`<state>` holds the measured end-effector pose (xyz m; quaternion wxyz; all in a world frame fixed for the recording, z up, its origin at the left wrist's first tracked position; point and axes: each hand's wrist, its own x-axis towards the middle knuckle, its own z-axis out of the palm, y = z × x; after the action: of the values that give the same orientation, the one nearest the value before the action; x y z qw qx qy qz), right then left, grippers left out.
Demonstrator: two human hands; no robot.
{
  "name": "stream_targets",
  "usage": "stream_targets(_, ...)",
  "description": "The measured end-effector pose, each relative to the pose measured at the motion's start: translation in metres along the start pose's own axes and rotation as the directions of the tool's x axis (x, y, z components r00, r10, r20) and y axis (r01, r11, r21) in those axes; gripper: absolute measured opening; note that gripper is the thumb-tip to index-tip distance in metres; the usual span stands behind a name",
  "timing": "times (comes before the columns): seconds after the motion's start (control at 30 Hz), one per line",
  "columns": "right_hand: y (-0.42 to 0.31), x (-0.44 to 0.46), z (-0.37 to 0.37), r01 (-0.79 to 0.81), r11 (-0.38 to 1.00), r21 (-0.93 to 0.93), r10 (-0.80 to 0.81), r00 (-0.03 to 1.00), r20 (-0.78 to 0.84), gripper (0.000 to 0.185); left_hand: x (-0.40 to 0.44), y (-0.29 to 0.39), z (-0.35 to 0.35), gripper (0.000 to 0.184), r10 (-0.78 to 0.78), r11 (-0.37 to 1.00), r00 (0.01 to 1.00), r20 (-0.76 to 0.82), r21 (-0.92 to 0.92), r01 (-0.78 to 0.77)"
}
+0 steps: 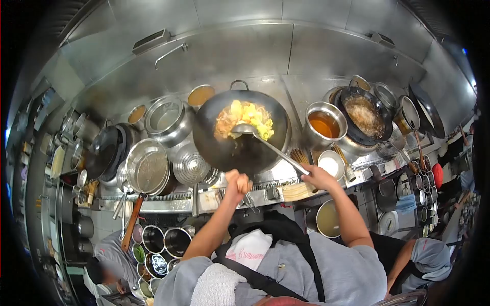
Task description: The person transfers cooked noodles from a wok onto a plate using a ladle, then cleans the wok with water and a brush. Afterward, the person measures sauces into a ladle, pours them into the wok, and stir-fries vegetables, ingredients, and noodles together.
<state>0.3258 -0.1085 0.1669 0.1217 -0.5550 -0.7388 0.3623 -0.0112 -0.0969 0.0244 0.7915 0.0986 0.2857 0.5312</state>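
A large dark wok (240,155) sits on the stove in front of me, holding yellow and pale brown food (244,118) in its far half. My right hand (320,178) grips the handle of a long metal ladle (278,151), whose bowl rests on the food. My left hand (238,184) is closed at the wok's near edge; what it holds there is too small to make out.
To the right stand a pot of orange-brown liquid (324,124) and a second wok of bubbling liquid (363,116). Strainers (147,166) and a lidded pot (164,116) stand left. Co-workers are at lower left (109,257) and lower right (426,257).
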Motion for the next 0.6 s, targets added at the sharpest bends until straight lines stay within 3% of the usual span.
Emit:
stream_targets(0.03,0.013,0.008,0.013,0.024,1.000,-0.006,-0.024,0.997,-0.069,0.052,-0.030,-0.008,0.003,0.029,-0.024,0.995,0.999,-0.023,0.100,0.026)
stream_targets(0.07,0.021,0.009,0.028,0.048,0.999,-0.007,-0.048,0.989,-0.139,0.051,-0.035,-0.024,-0.016,0.030,0.020,0.996,0.992,-0.122,0.084,-0.009)
stream_targets(0.13,-0.036,-0.024,0.012,-0.048,0.998,-0.039,0.044,0.994,-0.099,0.052,-0.040,-0.031,-0.016,0.029,0.038,0.995,0.939,-0.342,0.097,-0.005)
stream_targets(0.2,-0.016,-0.040,0.021,0.128,0.991,0.023,-0.124,0.982,-0.143,0.053,-0.032,-0.004,-0.010,0.025,0.018,0.999,0.997,0.079,-0.039,-0.015)
stream_targets(0.23,-0.012,-0.047,0.018,0.128,0.992,0.019,-0.125,0.984,-0.128,0.053,-0.019,0.009,-0.002,0.017,-0.015,0.995,0.999,0.045,-0.094,0.019)
stream_targets(0.27,-0.026,-0.063,0.005,-0.039,0.980,0.196,0.036,0.999,0.021,0.053,-0.002,0.021,0.011,0.012,-0.050,0.986,0.999,0.011,-0.158,0.052)
stream_targets(0.3,-0.036,-0.077,-0.005,-0.228,0.914,0.336,0.171,0.966,0.193,0.053,0.003,0.025,0.026,0.011,-0.012,0.999,0.980,-0.199,-0.042,0.004)
stream_targets(0.33,-0.039,-0.085,-0.011,-0.228,0.919,0.322,0.168,0.965,0.202,0.053,-0.006,0.027,0.045,0.012,0.027,0.999,0.967,-0.253,0.026,-0.022)
stream_targets(0.4,-0.040,-0.095,-0.022,-0.232,0.914,0.334,0.154,0.957,0.244,0.056,-0.011,0.033,0.051,0.014,-0.016,0.998,0.980,-0.198,0.051,0.027)
stream_targets(0.47,-0.035,-0.085,-0.028,-0.298,0.908,0.293,0.220,0.937,0.272,0.056,0.017,0.033,0.027,0.013,-0.064,0.998,0.986,-0.152,-0.012,0.063)
stream_targets(0.5,-0.019,-0.071,-0.021,-0.152,0.974,0.170,0.122,0.977,0.178,0.056,0.028,0.033,0.020,0.011,-0.119,0.991,0.988,-0.103,-0.074,0.112)
stream_targets(0.53,-0.007,-0.061,-0.016,-0.015,1.000,0.027,0.012,0.995,0.095,0.056,0.026,0.035,0.048,0.021,-0.028,0.999,0.974,-0.223,-0.039,0.020)
stream_targets(0.57,-0.008,-0.048,-0.018,-0.045,0.997,-0.062,0.050,0.995,0.090,0.056,0.025,0.034,0.055,0.017,-0.027,1.000,0.969,-0.245,-0.007,0.027)
stream_targets(0.6,-0.001,-0.034,-0.014,-0.088,0.996,-0.009,0.088,0.991,0.097,0.055,0.028,0.033,0.059,0.014,-0.022,0.999,0.965,-0.260,0.030,0.031)
